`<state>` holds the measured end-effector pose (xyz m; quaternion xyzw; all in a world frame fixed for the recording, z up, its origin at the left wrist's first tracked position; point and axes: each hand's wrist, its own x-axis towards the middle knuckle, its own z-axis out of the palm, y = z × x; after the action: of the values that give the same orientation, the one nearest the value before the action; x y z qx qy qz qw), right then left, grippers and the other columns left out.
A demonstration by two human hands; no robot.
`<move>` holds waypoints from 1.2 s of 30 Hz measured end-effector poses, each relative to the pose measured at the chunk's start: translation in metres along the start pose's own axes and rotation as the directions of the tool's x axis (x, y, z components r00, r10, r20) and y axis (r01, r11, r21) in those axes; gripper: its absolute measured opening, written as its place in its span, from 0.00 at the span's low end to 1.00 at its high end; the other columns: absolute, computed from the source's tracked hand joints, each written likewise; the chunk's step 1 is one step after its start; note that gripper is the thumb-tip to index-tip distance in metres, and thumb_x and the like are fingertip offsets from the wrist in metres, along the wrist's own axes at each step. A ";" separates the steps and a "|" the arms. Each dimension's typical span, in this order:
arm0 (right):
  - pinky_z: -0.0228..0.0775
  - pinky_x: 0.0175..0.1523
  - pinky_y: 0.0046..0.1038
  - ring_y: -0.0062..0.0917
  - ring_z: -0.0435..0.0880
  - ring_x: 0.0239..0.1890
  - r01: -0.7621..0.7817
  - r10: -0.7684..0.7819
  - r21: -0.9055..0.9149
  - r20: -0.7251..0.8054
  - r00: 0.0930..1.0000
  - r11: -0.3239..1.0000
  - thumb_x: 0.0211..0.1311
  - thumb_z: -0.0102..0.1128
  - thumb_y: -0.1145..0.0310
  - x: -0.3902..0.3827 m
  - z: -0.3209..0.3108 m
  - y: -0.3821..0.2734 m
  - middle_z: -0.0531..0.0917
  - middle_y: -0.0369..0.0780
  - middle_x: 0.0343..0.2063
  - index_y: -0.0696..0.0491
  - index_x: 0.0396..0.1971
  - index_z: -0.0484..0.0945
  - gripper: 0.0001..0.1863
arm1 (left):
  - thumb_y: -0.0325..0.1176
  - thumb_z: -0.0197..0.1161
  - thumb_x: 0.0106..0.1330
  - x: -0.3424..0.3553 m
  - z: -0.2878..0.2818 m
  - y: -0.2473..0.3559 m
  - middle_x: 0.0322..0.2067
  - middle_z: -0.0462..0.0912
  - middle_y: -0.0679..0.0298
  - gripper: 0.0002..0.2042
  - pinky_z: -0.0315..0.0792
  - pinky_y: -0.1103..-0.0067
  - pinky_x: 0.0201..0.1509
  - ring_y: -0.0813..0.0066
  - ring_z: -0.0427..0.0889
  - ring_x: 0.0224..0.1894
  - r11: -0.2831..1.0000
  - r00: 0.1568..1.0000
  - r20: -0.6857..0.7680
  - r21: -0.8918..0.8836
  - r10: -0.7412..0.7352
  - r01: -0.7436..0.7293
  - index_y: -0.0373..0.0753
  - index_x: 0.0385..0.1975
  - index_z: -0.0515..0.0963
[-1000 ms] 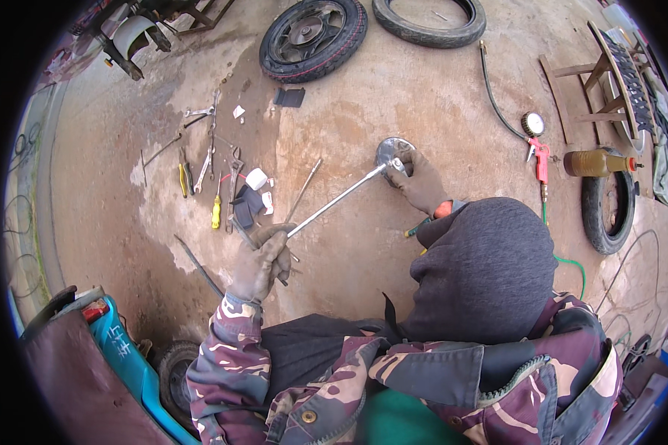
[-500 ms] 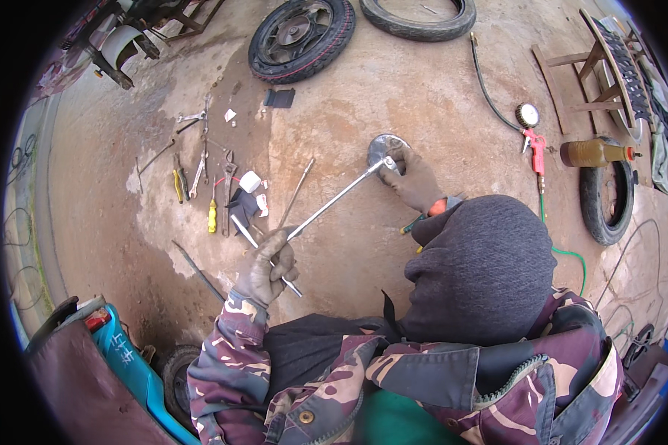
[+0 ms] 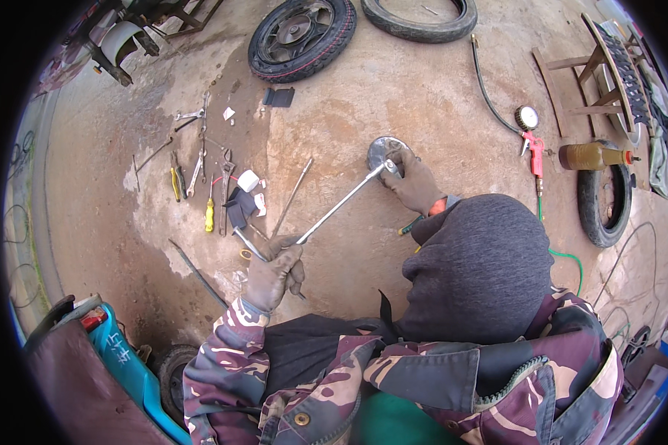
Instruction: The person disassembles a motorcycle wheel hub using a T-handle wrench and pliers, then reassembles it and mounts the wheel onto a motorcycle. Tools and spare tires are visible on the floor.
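My gloved left hand [image 3: 273, 276] is closed around a long silver tool bar [image 3: 341, 204] and a shorter metal bar [image 3: 247, 241] crossing it. My gloved right hand [image 3: 416, 184] grips the jointed head at the bar's far end, on a round metal disc [image 3: 378, 151]. A rounded grey fabric-covered form [image 3: 479, 267] hides my right forearm. Left of my hands lie pliers [image 3: 177, 178], a yellow screwdriver [image 3: 209, 215], several wrenches [image 3: 199, 167], a loose rod [image 3: 293, 194], dark pads [image 3: 241, 204] and a white piece [image 3: 248, 180].
A wheel [image 3: 300, 41] and two loose tyres [image 3: 416, 30] [image 3: 597, 222] lie around. At right are a red inflator gun [image 3: 537, 156] with hoses, an oil bottle [image 3: 588, 156] and wooden stands [image 3: 601, 81]. A turquoise panel [image 3: 122, 345] is at lower left, vehicle parts [image 3: 126, 48] at upper left.
My left hand has shifted slightly rightward, and the short bar in it has changed angle. My right hand keeps its grip on the jointed end. The whole view has moved slightly.
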<state>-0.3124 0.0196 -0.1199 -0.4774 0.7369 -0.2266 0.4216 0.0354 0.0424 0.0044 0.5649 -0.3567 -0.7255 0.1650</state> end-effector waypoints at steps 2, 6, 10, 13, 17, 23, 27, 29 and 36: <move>0.78 0.59 0.44 0.48 0.89 0.52 -0.003 0.002 0.017 0.009 1.000 1.000 0.69 0.68 0.54 0.001 -0.001 -0.001 0.88 0.54 0.47 0.55 0.58 0.80 0.26 | 0.35 0.63 0.78 0.001 -0.005 -0.004 0.23 0.80 0.60 0.19 0.69 0.79 0.18 0.76 0.75 0.16 0.999 1.000 -0.019 0.040 0.000 0.001 0.26 0.59 0.75; 0.78 0.59 0.43 0.47 0.88 0.52 -0.023 0.022 0.049 0.031 0.999 0.999 0.68 0.69 0.53 0.001 -0.004 -0.003 0.88 0.54 0.46 0.55 0.58 0.80 0.26 | 0.35 0.66 0.77 0.008 -0.010 -0.019 0.25 0.81 0.64 0.17 0.71 0.81 0.22 0.79 0.77 0.20 0.969 0.990 -0.049 0.216 0.135 -0.121 0.30 0.57 0.77; 0.77 0.60 0.42 0.46 0.88 0.53 -0.043 0.039 0.064 0.058 0.998 0.997 0.68 0.70 0.53 0.004 -0.004 -0.003 0.88 0.54 0.46 0.56 0.57 0.80 0.26 | 0.35 0.68 0.76 0.013 -0.015 -0.020 0.26 0.80 0.69 0.15 0.71 0.83 0.26 0.82 0.80 0.24 0.940 0.982 -0.019 0.293 0.187 -0.173 0.33 0.55 0.79; 0.77 0.61 0.42 0.45 0.87 0.54 -0.043 0.039 0.105 0.040 0.998 0.993 0.67 0.70 0.53 0.006 -0.001 -0.003 0.88 0.53 0.48 0.56 0.57 0.81 0.26 | 0.37 0.68 0.76 0.018 -0.021 -0.007 0.25 0.79 0.69 0.17 0.72 0.82 0.25 0.81 0.80 0.24 0.970 0.992 0.000 0.214 0.123 -0.120 0.32 0.55 0.78; 0.77 0.61 0.40 0.44 0.87 0.54 -0.032 0.030 0.129 0.020 0.999 0.991 0.66 0.71 0.54 0.007 0.003 0.000 0.88 0.52 0.49 0.56 0.58 0.81 0.27 | 0.41 0.66 0.77 0.011 -0.022 0.006 0.24 0.80 0.67 0.20 0.74 0.81 0.25 0.79 0.79 0.22 0.994 1.000 0.018 0.113 -0.007 0.005 0.30 0.56 0.78; 0.77 0.61 0.40 0.42 0.88 0.54 -0.027 0.024 0.117 0.024 0.999 0.993 0.66 0.70 0.53 0.005 0.003 0.002 0.88 0.51 0.48 0.56 0.58 0.81 0.28 | 0.35 0.67 0.76 0.002 -0.014 -0.002 0.32 0.83 0.66 0.19 0.72 0.82 0.28 0.81 0.81 0.27 0.958 0.990 0.083 0.253 0.116 -0.133 0.31 0.60 0.77; 0.77 0.60 0.40 0.42 0.88 0.53 -0.012 0.010 0.063 0.031 0.999 0.998 0.66 0.70 0.53 0.003 -0.002 -0.001 0.88 0.51 0.46 0.55 0.58 0.81 0.27 | 0.31 0.66 0.77 0.006 -0.016 -0.007 0.37 0.84 0.66 0.17 0.72 0.82 0.30 0.82 0.81 0.29 0.944 0.991 0.077 0.306 0.108 -0.127 0.33 0.61 0.77; 0.77 0.60 0.40 0.42 0.88 0.53 0.001 -0.002 0.031 0.026 1.000 1.000 0.65 0.70 0.53 0.002 -0.006 -0.004 0.89 0.51 0.46 0.54 0.57 0.81 0.27 | 0.31 0.65 0.77 0.008 -0.016 -0.008 0.37 0.85 0.66 0.16 0.73 0.82 0.30 0.83 0.81 0.29 0.945 0.989 0.078 0.294 0.124 -0.142 0.34 0.61 0.78; 0.77 0.59 0.40 0.42 0.88 0.53 -0.036 0.035 0.006 0.083 0.996 0.999 0.66 0.71 0.54 0.002 -0.015 -0.011 0.89 0.50 0.46 0.53 0.57 0.81 0.25 | 0.28 0.66 0.75 0.007 -0.014 -0.015 0.33 0.85 0.65 0.14 0.78 0.79 0.34 0.79 0.83 0.30 0.796 0.958 0.070 0.542 0.280 -0.272 0.33 0.56 0.81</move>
<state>-0.3195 0.0117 -0.1049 -0.4714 0.7263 -0.2020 0.4577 0.0485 0.0433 -0.0128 0.5353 -0.6256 -0.5580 0.1035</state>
